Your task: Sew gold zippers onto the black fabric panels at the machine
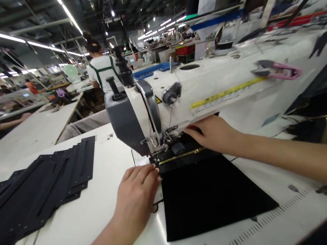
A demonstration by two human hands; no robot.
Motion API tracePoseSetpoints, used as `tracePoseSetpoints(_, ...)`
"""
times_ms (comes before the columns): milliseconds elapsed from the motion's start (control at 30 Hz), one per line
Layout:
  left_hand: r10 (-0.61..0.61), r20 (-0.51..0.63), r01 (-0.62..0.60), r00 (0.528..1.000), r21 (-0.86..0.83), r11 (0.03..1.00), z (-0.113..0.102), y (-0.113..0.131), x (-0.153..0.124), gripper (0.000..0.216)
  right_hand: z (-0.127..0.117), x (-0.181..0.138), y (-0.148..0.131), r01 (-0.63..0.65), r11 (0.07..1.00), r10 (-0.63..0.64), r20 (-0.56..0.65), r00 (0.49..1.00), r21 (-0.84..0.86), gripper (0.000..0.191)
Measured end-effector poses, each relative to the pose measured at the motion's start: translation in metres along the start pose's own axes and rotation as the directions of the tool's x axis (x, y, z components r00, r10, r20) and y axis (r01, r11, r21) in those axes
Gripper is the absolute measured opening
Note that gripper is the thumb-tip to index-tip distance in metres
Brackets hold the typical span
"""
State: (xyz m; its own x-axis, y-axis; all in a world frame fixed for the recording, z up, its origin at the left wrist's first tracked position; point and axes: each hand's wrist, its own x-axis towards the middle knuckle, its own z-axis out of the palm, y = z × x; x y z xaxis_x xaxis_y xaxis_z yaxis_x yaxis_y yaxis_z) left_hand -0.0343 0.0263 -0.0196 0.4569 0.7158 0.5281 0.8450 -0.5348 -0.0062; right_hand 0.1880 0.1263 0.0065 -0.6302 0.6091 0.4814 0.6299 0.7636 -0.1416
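Observation:
A black fabric panel lies flat on the sewing machine bed, with a gold-toothed zipper running across its far end. The sewing machine's presser foot and needle area sits right over that end. My left hand is at the panel's left edge, fingers together and bent onto the zipper end beside the foot; its thumb is hidden. Under the machine arm, my right hand is closed on the black material at the zipper's right end. Its fingertips are partly out of sight.
Overlapping black slotted panels spread over the table at left. Pink-handled thread snips rest against the machine arm, above a yellow tape measure. A printed ruler marks the front edge. Co-workers, including a person in white, are beyond.

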Motion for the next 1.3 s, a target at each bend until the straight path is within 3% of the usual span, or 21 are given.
tracePoseSetpoints(100, 0.083, 0.064, -0.083, 0.994, -0.007, 0.997, 0.005, -0.012, 0.004, 0.018, 0.000, -0.031, -0.034, 0.116, 0.990, -0.121, 0.060, 0.991, 0.082, 0.025)
tracePoseSetpoints(133, 0.039, 0.082, -0.038, 0.996, -0.011, 0.999, 0.006, -0.013, 0.007, 0.018, 0.002, -0.037, -0.046, 0.152, 0.984, -0.159, 0.081, 0.984, 0.096, 0.024)
tracePoseSetpoints(200, -0.159, 0.125, 0.163, 0.979, -0.023, 0.986, 0.004, -0.013, 0.014, 0.017, 0.009, -0.039, -0.064, 0.131, 0.990, -0.138, 0.134, 0.981, 0.057, 0.021)
tracePoseSetpoints(300, -0.424, 0.220, 0.454, 0.879, -0.107, 0.885, -0.002, -0.013, 0.024, 0.016, 0.023, -0.021, -0.074, -0.007, 0.996, 0.026, 0.219, 0.975, -0.087, 0.035)
tracePoseSetpoints(400, -0.472, 0.262, 0.523, 0.842, -0.182, 0.833, -0.004, -0.015, 0.026, 0.019, 0.034, -0.005, -0.071, -0.001, 0.992, 0.031, 0.242, 0.970, -0.124, 0.036)
tracePoseSetpoints(500, -0.417, 0.218, 0.455, 0.882, -0.165, 0.875, -0.001, -0.015, 0.022, 0.017, 0.041, -0.007, -0.063, 0.078, 0.996, -0.066, 0.221, 0.973, -0.048, 0.029)
tracePoseSetpoints(600, -0.228, 0.131, 0.243, 0.965, -0.122, 0.962, 0.004, -0.011, 0.015, 0.014, 0.043, -0.018, -0.059, 0.132, 0.991, -0.135, 0.181, 0.974, 0.030, 0.025)
tracePoseSetpoints(700, -0.071, 0.111, 0.076, 0.991, -0.040, 0.996, 0.007, -0.005, 0.009, 0.012, 0.041, -0.024, -0.060, 0.191, 0.981, -0.195, 0.145, 0.970, 0.043, 0.018)
tracePoseSetpoints(800, -0.069, 0.101, 0.068, 0.993, 0.008, 0.998, 0.010, 0.000, 0.006, 0.011, 0.041, -0.023, -0.060, 0.268, 0.963, -0.268, 0.002, 0.963, -0.018, 0.013)
tracePoseSetpoints(900, -0.079, 0.054, 0.076, 0.995, 0.068, 0.995, 0.013, 0.003, 0.003, 0.014, 0.044, -0.019, -0.056, 0.231, 0.971, -0.237, -0.136, 0.962, -0.060, 0.019)
tracePoseSetpoints(1033, -0.043, 0.051, 0.033, 0.998, 0.188, 0.982, 0.017, 0.003, -0.001, 0.019, 0.049, -0.015, -0.049, 0.191, 0.976, -0.190, -0.025, 0.981, 0.102, 0.029)
tracePoseSetpoints(1300, 0.019, 0.063, -0.032, 0.998, 0.212, 0.977, 0.016, 0.002, 0.005, 0.022, 0.047, -0.010, -0.048, 0.155, 0.972, -0.170, 0.070, 0.983, 0.178, 0.025)
